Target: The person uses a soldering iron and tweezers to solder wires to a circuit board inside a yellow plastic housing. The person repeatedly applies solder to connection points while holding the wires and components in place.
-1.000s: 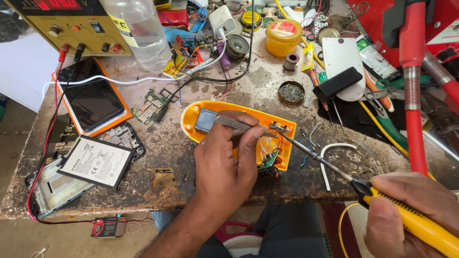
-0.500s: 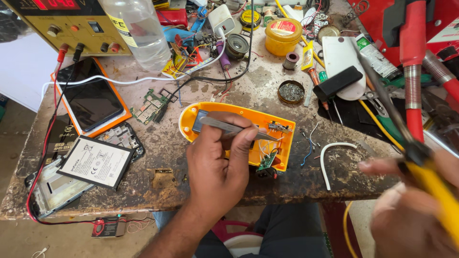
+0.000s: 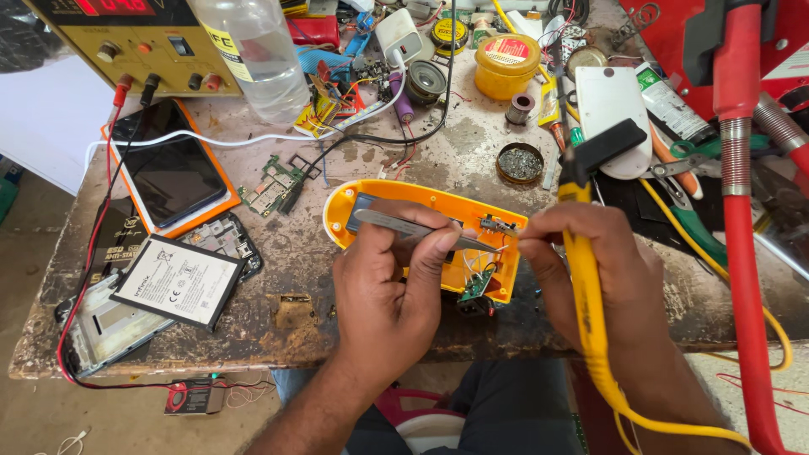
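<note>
An opened orange plastic casing [image 3: 396, 206] lies on the worn workbench [image 3: 472, 160], with a small green circuit board [image 3: 477, 285] and thin wires at its right end. My left hand [image 3: 392, 291] pinches metal tweezers [image 3: 404, 226] laid across the casing, tips pointing right toward a small component [image 3: 499, 224]. My right hand [image 3: 594, 270] holds a yellow soldering iron [image 3: 580, 253] upright by its handle, fingertips touching the casing's right edge; its yellow cord [image 3: 666, 425] trails down past my wrist.
A phone in an orange case [image 3: 173, 173], a battery [image 3: 179, 281] and an opened phone body lie at the left. A bench power supply [image 3: 143, 42], a clear bottle [image 3: 253, 50], a yellow tin [image 3: 506, 66], solder wick tin [image 3: 520, 163] and a red stand [image 3: 737, 194] crowd the back and right.
My right hand swung the soldering iron in from the lower right and turned it upright at the casing's right end. My left hand stayed on the tweezers over the casing.
</note>
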